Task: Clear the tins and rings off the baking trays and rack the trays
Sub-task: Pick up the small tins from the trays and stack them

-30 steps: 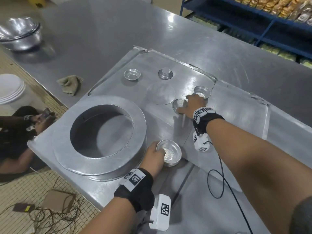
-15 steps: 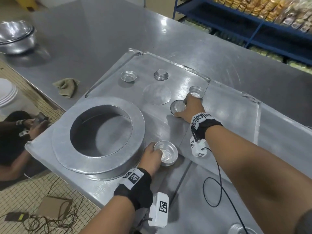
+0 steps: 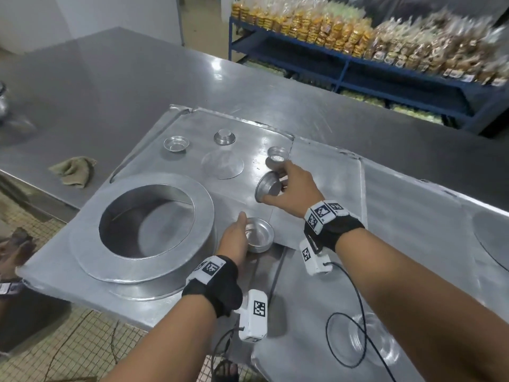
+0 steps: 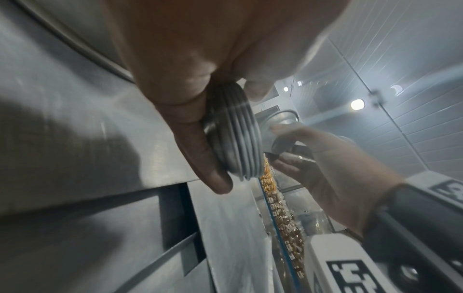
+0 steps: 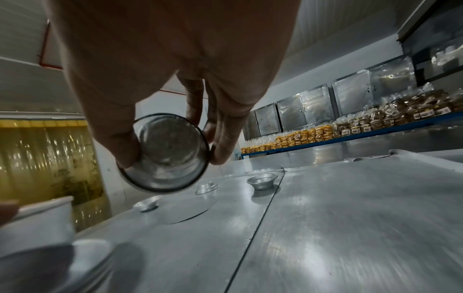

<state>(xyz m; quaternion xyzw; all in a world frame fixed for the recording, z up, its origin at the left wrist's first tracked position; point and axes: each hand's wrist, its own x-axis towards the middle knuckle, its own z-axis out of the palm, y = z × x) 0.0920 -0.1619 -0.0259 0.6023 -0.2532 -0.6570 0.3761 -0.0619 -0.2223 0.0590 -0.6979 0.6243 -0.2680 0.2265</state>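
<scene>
My left hand [image 3: 234,238] grips a stack of small round tins [image 3: 259,235] just right of the large ring [image 3: 143,224] on the near baking tray [image 3: 68,252]; the left wrist view shows the stacked rims [image 4: 235,132] between thumb and fingers. My right hand [image 3: 289,186] holds one small tin [image 3: 268,187] lifted and tilted on its side, its inside visible in the right wrist view [image 5: 168,150]. Three more tins stay on the tray: one upright [image 3: 278,155], one upside down [image 3: 224,137], one upright at the far left [image 3: 175,144]. A flat disc [image 3: 222,164] lies among them.
A second tray [image 3: 413,216] overlaps to the right. A crumpled cloth [image 3: 73,170] lies on the steel table [image 3: 124,78]. A blue shelf [image 3: 358,64] of bagged goods stands behind. A clear lid [image 3: 371,343] and a black cable [image 3: 344,326] lie near the front right.
My right hand has lifted the small tin off the tray and tipped it sideways. The left hand still holds the stack, which has shifted slightly toward the ring. The head view has tilted upward.
</scene>
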